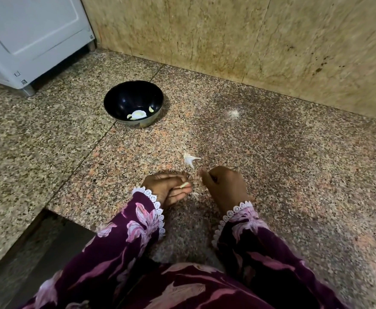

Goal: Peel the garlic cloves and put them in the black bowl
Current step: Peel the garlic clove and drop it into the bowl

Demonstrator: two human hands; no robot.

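I log one garlic clove (184, 185), pinched between thumb and fingers of my left hand (167, 188), long axis running from 8 to 2 o'clock, tip toward 2. Right hand (225, 186) at 3 o'clock of it, fingers curled; contents: cannot tell. Black bowl (133, 103) at 11 o'clock, holding peeled cloves (138, 114). Loose skin (191, 159) on granite counter (294, 175), at 12 o'clock.

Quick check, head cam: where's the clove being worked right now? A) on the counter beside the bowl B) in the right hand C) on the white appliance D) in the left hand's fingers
D: the left hand pinches a small pale garlic clove at its fingertips, while the right hand shows nothing in it and the black bowl sits farther back.
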